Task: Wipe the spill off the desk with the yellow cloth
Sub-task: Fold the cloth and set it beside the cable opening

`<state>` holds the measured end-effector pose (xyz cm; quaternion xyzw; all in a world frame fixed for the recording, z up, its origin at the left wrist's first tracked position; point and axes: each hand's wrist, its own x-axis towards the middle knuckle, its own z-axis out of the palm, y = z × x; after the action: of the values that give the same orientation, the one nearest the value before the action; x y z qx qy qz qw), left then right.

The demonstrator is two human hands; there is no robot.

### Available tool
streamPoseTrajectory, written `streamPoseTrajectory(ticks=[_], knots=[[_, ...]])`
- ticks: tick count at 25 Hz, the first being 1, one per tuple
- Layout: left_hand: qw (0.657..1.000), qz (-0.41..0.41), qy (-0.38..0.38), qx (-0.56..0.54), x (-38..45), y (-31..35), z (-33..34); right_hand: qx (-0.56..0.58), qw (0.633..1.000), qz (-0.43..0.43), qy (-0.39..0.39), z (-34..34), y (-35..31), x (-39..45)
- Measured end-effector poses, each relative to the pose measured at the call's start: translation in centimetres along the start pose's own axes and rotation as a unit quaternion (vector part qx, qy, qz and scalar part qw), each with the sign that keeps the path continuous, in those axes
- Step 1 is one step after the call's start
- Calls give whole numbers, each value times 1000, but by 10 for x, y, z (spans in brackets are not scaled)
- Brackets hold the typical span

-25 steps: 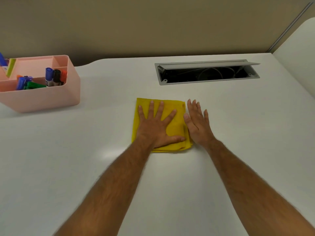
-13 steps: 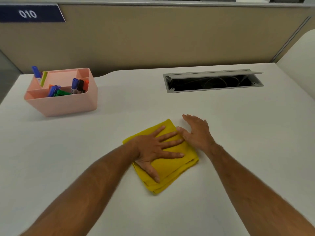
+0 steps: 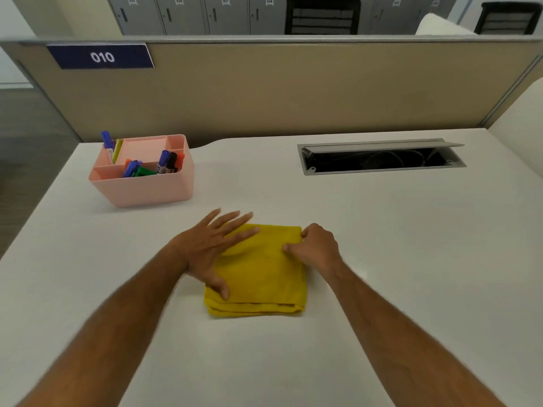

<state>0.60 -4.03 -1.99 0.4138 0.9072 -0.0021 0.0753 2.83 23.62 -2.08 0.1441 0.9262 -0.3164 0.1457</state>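
Observation:
A folded yellow cloth [image 3: 261, 274] lies square on the white desk [image 3: 411, 245] near its middle. My left hand [image 3: 211, 248] rests flat on the cloth's left part, fingers spread and pointing up and right, thumb on the front left corner. My right hand [image 3: 316, 246] is curled on the cloth's far right corner, fingers pinching the fabric edge. No spill shows on the desk surface.
A pink organizer [image 3: 144, 174] with markers stands at the back left. An open cable tray slot [image 3: 382, 158] is set into the desk at the back right. A beige partition [image 3: 293, 89] with a blue "010" label closes off the back edge.
The cloth has turned from a diagonal lie to square with the desk. My left hand slid to its left side, and my right hand went from flat to pinching the far right corner.

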Motion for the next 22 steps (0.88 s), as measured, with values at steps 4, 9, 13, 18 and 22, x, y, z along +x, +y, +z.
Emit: streamPoseTrajectory(ticks=[4,9,13,18,22], knots=[[932,-316,43,-171,-34,14,12,-8,999,42,-31,2,-3,-6],[770,-527,79,-350,-12,40,10,13,995,76,-65,4,-3,-19],[747,-520,19,-414,-7,39,1,66,992,103,-43,-4,-6,-25],[654,-490,88,-569,-11,45,-11,269,946,158,-92,-19,-10,-40],[600,-454,155,-640,-15,46,-32,425,891,140,-78,-38,-19,-50]])
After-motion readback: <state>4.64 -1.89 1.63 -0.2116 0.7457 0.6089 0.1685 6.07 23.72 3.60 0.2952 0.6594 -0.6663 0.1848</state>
